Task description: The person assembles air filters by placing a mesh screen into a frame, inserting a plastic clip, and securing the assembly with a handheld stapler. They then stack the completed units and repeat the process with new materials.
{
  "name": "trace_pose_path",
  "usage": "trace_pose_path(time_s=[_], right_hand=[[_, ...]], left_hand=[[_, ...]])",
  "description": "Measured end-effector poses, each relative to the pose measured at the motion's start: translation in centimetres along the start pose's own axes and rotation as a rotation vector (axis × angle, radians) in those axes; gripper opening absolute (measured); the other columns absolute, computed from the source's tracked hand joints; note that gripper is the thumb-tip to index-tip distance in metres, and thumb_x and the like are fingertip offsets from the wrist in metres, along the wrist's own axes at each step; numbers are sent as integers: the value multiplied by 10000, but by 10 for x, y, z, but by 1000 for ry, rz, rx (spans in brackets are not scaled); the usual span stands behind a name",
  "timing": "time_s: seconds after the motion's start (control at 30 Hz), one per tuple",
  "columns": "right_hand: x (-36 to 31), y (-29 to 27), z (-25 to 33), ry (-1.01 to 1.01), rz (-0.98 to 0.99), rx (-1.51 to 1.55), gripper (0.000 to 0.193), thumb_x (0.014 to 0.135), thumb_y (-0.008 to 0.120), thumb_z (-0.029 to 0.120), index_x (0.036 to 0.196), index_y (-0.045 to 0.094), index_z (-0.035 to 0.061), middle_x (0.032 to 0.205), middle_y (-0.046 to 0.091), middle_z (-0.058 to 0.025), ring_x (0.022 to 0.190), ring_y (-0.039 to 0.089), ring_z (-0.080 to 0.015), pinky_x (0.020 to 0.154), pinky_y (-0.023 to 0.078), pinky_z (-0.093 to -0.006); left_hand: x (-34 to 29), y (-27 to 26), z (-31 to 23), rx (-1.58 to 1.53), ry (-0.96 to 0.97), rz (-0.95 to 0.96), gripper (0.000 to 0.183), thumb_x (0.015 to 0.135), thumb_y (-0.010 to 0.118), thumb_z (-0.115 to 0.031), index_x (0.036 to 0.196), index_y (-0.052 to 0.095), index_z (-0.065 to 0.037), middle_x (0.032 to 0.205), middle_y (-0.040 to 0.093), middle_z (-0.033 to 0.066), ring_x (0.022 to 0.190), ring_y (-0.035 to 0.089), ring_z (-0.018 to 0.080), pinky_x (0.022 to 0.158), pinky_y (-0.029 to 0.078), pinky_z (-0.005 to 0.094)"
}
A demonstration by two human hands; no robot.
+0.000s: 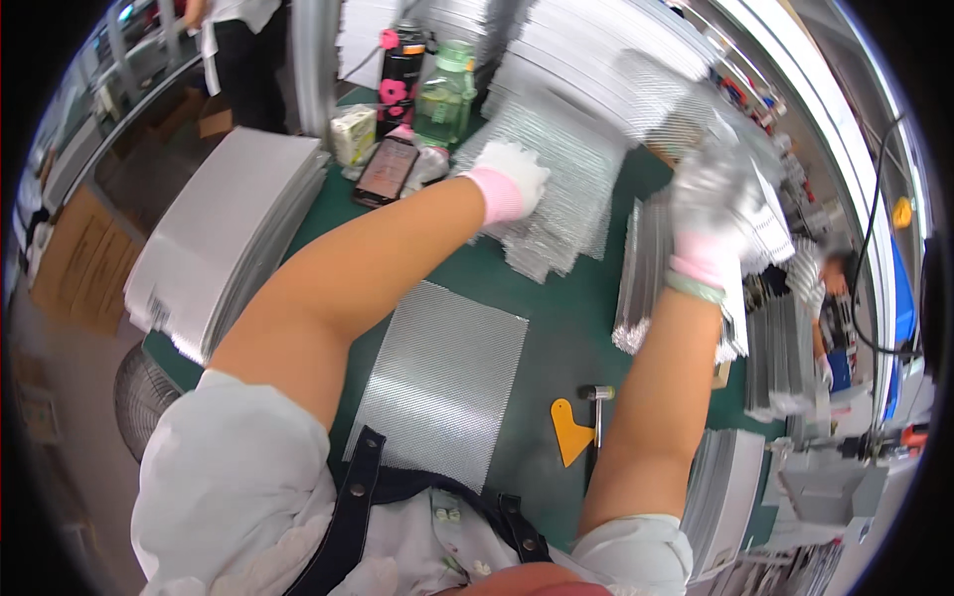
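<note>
My left hand, in a white glove with a pink cuff, rests on an uneven pile of silvery textured sheets. Its fingers are spread over the pile. To the right, my right hand, gloved the same way, is smeared by motion above a stack of silvery sheets. A thin see-through silvery sheet is beside its fingers; whether the hand grips it is unclear. In front of me a single fine-patterned silvery sheet lies flat on the green tabletop.
By my right forearm lie a yellow scraper and a small hammer. A phone, a green bottle, a black flask and tall white stacks stand behind. At left is a stack of pale sheets.
</note>
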State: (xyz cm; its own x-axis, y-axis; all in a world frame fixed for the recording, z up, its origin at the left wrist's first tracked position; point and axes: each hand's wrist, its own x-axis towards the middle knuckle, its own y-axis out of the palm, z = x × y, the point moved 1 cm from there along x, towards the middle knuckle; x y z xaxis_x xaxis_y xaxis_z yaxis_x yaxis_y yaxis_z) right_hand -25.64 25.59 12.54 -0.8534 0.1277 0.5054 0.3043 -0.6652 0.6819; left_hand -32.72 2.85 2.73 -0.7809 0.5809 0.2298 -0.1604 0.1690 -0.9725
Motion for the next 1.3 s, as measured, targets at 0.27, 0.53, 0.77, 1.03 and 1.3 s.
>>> trace_pose_path(time_s=[0.27, 0.53, 0.77, 1.03, 1.3], right_hand=[[-177, 28, 52, -163, 231, -380, 469, 1049, 416, 296, 1467, 403, 84, 1373, 523, -67, 1175, 496, -216, 1092, 342, -421], [-385, 83, -27, -128, -175, -559, 679, 868, 561, -150, 1485, 348, 37, 1387, 494, -176, 1111, 599, -268, 881, 522, -362], [-431, 132, -20, 39, -208, -1227, 448, 1023, 478, 217, 1441, 406, 74, 1260, 562, -112, 1085, 600, -275, 1014, 421, -441], [-464, 137, -12, 382, 6, -411, 443, 940, 645, 343, 1271, 574, 57, 1242, 616, -133, 1158, 588, -324, 1041, 416, -448], [-474, 93, 22, 552, -462, -219, 883, 945, 465, 631, 1479, 251, -39, 1341, 511, -187, 1212, 535, -330, 1036, 435, -453]], left_hand=[[-74, -105, -37, -502, 7, -303, 358, 972, 456, -320, 1188, 645, -107, 1219, 639, 131, 1130, 609, 289, 967, 469, 440], [-303, -73, -81, -951, 179, -380, 551, 936, 645, -304, 1381, 471, -28, 1242, 622, 132, 1114, 617, 249, 984, 479, 366], [-389, -87, -112, -2131, 204, -265, 649, 951, 602, -405, 1418, 418, 7, 1366, 517, 151, 1220, 547, 251, 1035, 451, 426], [-393, -90, -122, -1543, 4, -548, 348, 926, 627, -27, 1251, 527, 45, 1021, 668, 51, 878, 618, 91, 770, 515, 228], [-403, -72, -77, -1578, -92, -347, 337, 977, 599, -145, 1251, 528, 38, 975, 669, 58, 873, 610, 88, 748, 503, 216]])
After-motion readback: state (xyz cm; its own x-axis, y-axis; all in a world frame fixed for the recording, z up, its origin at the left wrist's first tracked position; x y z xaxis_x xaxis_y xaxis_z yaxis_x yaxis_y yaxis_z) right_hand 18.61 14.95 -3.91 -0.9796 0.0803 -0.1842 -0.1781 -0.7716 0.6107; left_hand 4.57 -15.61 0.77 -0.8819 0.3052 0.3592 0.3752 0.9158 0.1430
